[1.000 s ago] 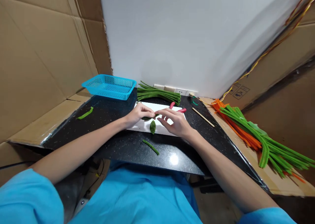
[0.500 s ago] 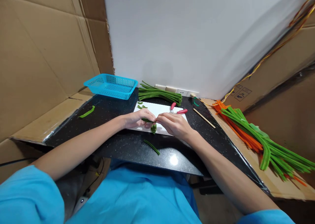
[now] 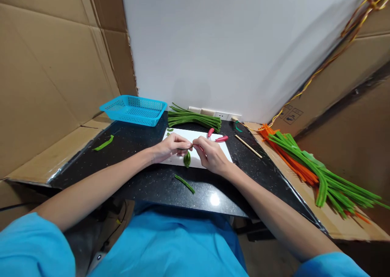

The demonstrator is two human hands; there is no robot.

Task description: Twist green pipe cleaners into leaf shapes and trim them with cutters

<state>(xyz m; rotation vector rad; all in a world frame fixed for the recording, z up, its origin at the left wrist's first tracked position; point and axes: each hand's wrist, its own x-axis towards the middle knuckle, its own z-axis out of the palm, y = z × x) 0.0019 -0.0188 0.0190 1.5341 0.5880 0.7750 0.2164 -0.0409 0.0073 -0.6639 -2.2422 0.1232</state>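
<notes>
Above a white board [image 3: 224, 151], my left hand [image 3: 171, 146] and my right hand [image 3: 212, 153] meet fingertip to fingertip. Both are closed in a pinch on a short green pipe cleaner [image 3: 191, 147], mostly hidden by the fingers. Just below them on the board lies a looped green pipe cleaner piece [image 3: 187, 160]. Nearer my body, a short straight green length [image 3: 184, 184] rests on the black table. Small bent green pieces [image 3: 170, 130] are at the board's far left corner. Pliers with red handles [image 3: 221, 139] lie open beyond my right hand.
A bundle of dark green pipe cleaners [image 3: 195, 120] lies behind the board. At the back left stands a blue basket [image 3: 134, 116]. A green strip [image 3: 104, 143] is on the left, a wooden stick [image 3: 248, 146] on the right. Bright green [image 3: 317, 167] and orange stems [image 3: 289, 163] lie on cardboard.
The view has shifted slightly. My fingers have closed further around the green pipe cleaner, so less of it shows. The other pieces lie as before.
</notes>
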